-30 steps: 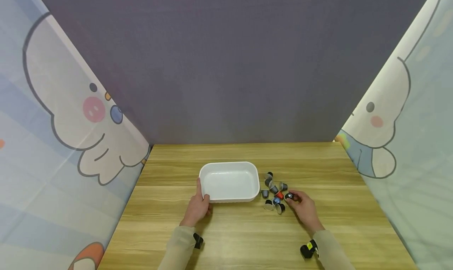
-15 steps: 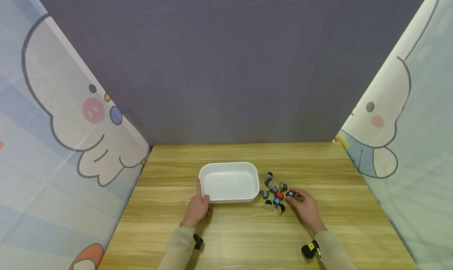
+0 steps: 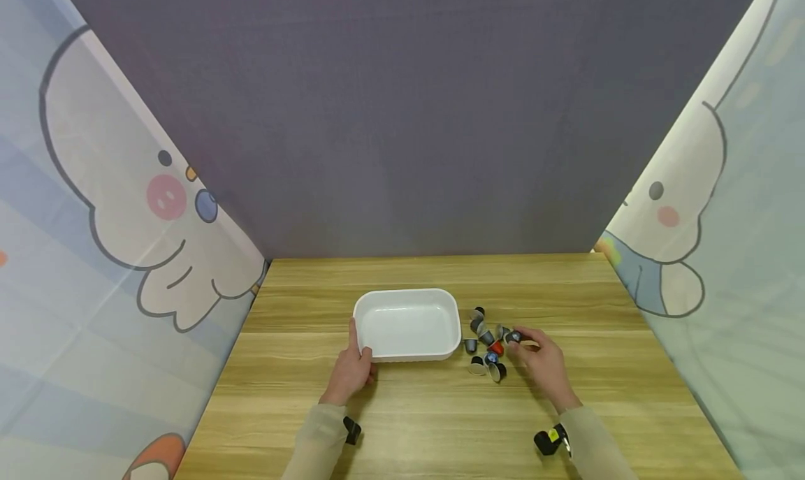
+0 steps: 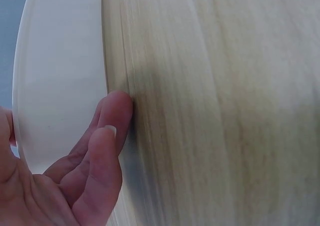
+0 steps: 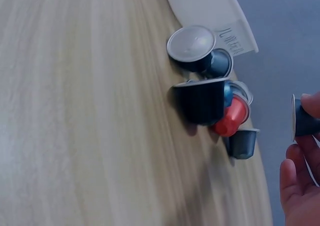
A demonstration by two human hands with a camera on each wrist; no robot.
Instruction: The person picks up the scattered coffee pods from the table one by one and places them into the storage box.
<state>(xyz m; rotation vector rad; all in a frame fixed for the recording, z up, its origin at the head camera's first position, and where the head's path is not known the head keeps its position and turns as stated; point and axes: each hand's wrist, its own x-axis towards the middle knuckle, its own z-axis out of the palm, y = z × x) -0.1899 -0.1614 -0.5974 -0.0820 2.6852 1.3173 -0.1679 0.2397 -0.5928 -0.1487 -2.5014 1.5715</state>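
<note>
Moved since the earlier frame: right hand [image 3: 546, 368] with its dark capsule [image 3: 513, 336], slightly toward the far side.
Right grip: narrow, thumb and fingertips pinching the dark capsule, just right of the cluster.
Left grip: left hand [image 3: 349, 375] holding the near left corner of the white tray [image 3: 409, 330], index finger along its left side.
Loose capsules [image 3: 487, 337]: grey, black and blue, clustered just right of the white tray.
Red capsule [image 3: 497, 348]: amid the cluster.
Table [image 3: 428, 417]: wood-grain surface.
Far side: grey backdrop [image 3: 415, 117].
</note>
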